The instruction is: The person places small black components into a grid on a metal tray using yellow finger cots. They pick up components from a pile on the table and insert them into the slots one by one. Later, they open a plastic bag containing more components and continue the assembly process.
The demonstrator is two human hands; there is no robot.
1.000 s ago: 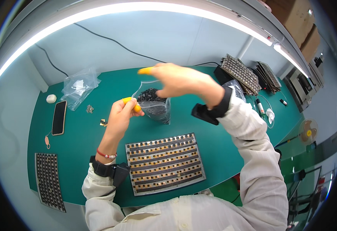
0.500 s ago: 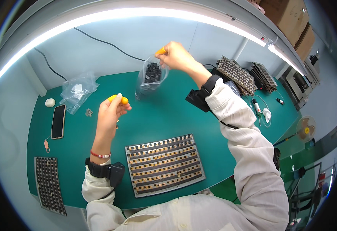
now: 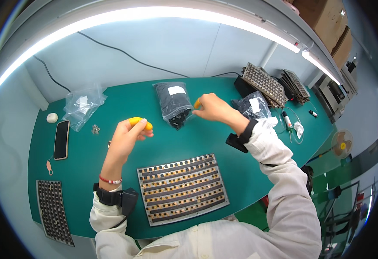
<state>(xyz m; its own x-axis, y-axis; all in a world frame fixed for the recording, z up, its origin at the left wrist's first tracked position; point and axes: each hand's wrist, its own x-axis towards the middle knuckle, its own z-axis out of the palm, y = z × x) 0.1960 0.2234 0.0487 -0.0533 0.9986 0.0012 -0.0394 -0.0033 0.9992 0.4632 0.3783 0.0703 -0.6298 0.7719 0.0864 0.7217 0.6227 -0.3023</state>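
A clear plastic bag (image 3: 174,101) of small black parts, with a white label, lies on the green table, its mouth toward me. Some black parts (image 3: 179,119) show at that mouth. My right hand (image 3: 215,108), a yellow cover on one finger, is closed in a pinch at the mouth's right edge. My left hand (image 3: 128,131), also with yellow finger covers, hovers left of the bag, fingers curled together; anything inside them is hidden. Nearest me lies a rectangular panel (image 3: 182,190) with rows of small black parts and dark strips.
Left are a clear bag (image 3: 83,105), phone (image 3: 61,140), white case (image 3: 52,118), small metal pieces (image 3: 95,129) and another panel (image 3: 54,211). Right are a second bag of black parts (image 3: 251,105), stacked panels (image 3: 264,82) and a small bottle (image 3: 287,120). A lamp (image 3: 154,13) spans overhead.
The bag has gone from upright to lying down, its mouth toward me. My right hand has come down and nearer with its edge. My left hand has shifted slightly right and nearer.
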